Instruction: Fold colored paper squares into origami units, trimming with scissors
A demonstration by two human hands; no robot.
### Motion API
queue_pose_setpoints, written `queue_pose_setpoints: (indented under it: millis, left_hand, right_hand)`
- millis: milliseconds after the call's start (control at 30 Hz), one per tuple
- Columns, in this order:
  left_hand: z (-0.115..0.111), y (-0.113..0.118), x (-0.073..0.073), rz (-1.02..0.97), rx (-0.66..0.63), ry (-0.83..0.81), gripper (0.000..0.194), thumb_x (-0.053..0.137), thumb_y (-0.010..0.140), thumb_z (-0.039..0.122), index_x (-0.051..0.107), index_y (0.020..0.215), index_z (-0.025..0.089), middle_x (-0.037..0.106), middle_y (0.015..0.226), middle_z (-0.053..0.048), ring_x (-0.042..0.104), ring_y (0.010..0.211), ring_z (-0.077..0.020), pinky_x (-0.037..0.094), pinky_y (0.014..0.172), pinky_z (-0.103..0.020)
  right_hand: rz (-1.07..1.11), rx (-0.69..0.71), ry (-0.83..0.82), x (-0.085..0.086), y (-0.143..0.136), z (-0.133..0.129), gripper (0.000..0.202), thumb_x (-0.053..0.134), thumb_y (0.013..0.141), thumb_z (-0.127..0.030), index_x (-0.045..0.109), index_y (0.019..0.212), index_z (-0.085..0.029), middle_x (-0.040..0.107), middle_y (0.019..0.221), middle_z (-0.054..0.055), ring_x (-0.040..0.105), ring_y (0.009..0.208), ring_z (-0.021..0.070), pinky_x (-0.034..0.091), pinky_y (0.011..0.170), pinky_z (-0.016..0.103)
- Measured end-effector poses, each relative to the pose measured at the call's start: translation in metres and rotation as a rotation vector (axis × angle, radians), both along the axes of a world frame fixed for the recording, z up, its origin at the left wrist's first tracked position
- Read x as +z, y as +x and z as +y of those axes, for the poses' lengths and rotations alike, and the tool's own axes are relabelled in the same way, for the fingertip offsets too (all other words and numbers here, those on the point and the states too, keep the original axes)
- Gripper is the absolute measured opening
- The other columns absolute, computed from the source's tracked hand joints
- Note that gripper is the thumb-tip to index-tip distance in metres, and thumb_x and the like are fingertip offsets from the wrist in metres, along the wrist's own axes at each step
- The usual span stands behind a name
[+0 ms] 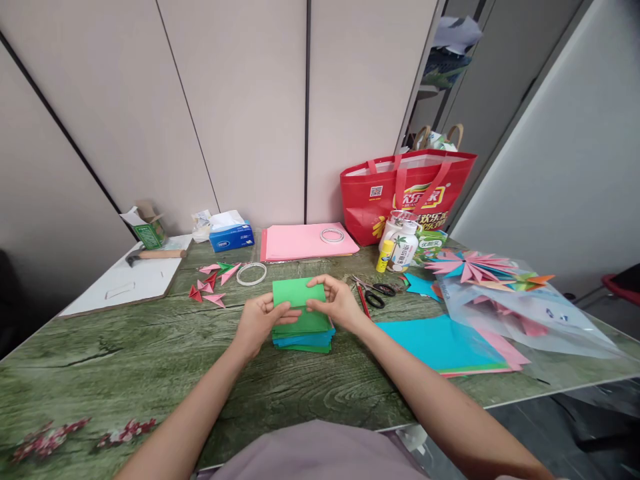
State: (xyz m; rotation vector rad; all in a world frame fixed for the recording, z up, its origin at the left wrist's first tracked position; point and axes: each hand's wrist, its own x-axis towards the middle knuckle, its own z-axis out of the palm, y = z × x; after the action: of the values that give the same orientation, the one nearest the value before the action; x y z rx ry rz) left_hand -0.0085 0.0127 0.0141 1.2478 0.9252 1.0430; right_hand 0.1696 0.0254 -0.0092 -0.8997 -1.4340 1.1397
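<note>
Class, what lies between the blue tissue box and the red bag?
Pink sheets lie there, with a pale ring on top, in the head view.

left forearm (185, 410): bare, angled in from lower left
right forearm (425, 373): bare, angled in from lower right
left hand (255, 325): held in pinch, left thumb (281, 309) pointed at other hand
right hand (344, 305): pinched, right index finger (317, 281) placed beyond right thumb (316, 305)
hand spacing: held close, thumb tips just apart

A pale pinkish panelled wall (250, 113) with dark seams faces me across the green wood-grain table (120, 360); dark grey floor (527, 415) shows past its right-hand edge.
</note>
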Motion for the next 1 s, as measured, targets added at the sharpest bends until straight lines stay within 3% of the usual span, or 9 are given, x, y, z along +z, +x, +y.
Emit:
queue_pose_setpoints:
  millis: [100, 267, 467, 567, 733, 833, 1000]
  left_hand:
    - [0.002, -0.002, -0.002, 0.003, 0.066, 0.001, 0.032, 0.07, 0.061, 0.031, 0.061, 0.083, 0.01, 0.07, 0.07, -0.007, 0.066, 0.07, -0.0243, 0.052, 0.072, -0.04]
    - [0.005, -0.007, -0.002, 0.011, 0.069, 0.012, 0.031, 0.069, 0.062, 0.03, 0.06, 0.084, 0.01, 0.07, 0.07, -0.008, 0.066, 0.069, -0.0243, 0.053, 0.067, -0.037]
    - [0.002, -0.002, -0.001, 0.006, 0.104, 0.042, 0.032, 0.069, 0.062, 0.031, 0.058, 0.083, 0.01, 0.07, 0.067, -0.008, 0.066, 0.069, -0.0244, 0.054, 0.065, -0.035]
    - [0.001, 0.001, -0.001, 0.003, 0.11, 0.054, 0.034, 0.069, 0.061, 0.032, 0.057, 0.084, 0.009, 0.07, 0.066, -0.008, 0.066, 0.069, -0.0245, 0.054, 0.065, -0.035]
    - [0.004, -0.005, 0.0, -0.026, 0.189, 0.092, 0.032, 0.068, 0.061, 0.031, 0.055, 0.082, 0.011, 0.069, 0.064, -0.005, 0.066, 0.069, -0.0241, 0.054, 0.063, -0.035]
    - [0.007, -0.01, 0.0, -0.052, 0.257, 0.113, 0.027, 0.069, 0.061, 0.03, 0.054, 0.077, 0.013, 0.067, 0.06, -0.002, 0.066, 0.065, -0.0225, 0.054, 0.061, -0.033]
    - [0.007, -0.009, 0.001, 0.052, 0.18, 0.112, 0.024, 0.07, 0.059, 0.029, 0.058, 0.073, 0.012, 0.065, 0.057, -0.003, 0.065, 0.058, -0.021, 0.053, 0.057, -0.031]
  right_hand:
    - [0.032, 0.013, 0.01, -0.001, -0.002, 0.0, 0.031, 0.067, 0.058, -0.024, 0.052, 0.086, -0.02, 0.046, 0.06, -0.006, 0.052, 0.053, 0.0082, 0.051, 0.057, 0.025]
    - [-0.001, 0.005, 0.048, -0.001, 0.003, 0.003, 0.031, 0.064, 0.06, -0.017, 0.051, 0.088, -0.02, 0.039, 0.058, -0.008, 0.045, 0.051, 0.0059, 0.051, 0.06, 0.026]
    - [-0.139, -0.113, 0.161, -0.002, 0.004, 0.004, 0.031, 0.06, 0.06, -0.014, 0.048, 0.088, -0.021, 0.035, 0.059, -0.008, 0.037, 0.045, 0.0035, 0.037, 0.042, 0.014]
    - [-0.145, -0.141, 0.18, -0.002, 0.004, 0.007, 0.033, 0.061, 0.059, -0.014, 0.045, 0.087, -0.021, 0.039, 0.062, -0.007, 0.041, 0.047, 0.0036, 0.037, 0.043, 0.014]
    - [-0.125, -0.161, 0.17, -0.004, 0.02, 0.017, 0.027, 0.059, 0.059, -0.017, 0.045, 0.083, -0.018, 0.055, 0.073, -0.001, 0.057, 0.061, 0.0099, 0.048, 0.056, 0.022]
    - [-0.041, -0.282, 0.144, -0.001, 0.027, 0.021, 0.025, 0.061, 0.061, -0.024, 0.049, 0.082, -0.017, 0.058, 0.077, 0.003, 0.06, 0.065, 0.0133, 0.051, 0.063, 0.029]
    - [0.137, -0.109, -0.059, 0.006, 0.013, 0.012, 0.039, 0.047, 0.074, -0.051, 0.057, 0.091, -0.017, 0.063, 0.079, 0.005, 0.062, 0.068, 0.0154, 0.053, 0.064, 0.032]
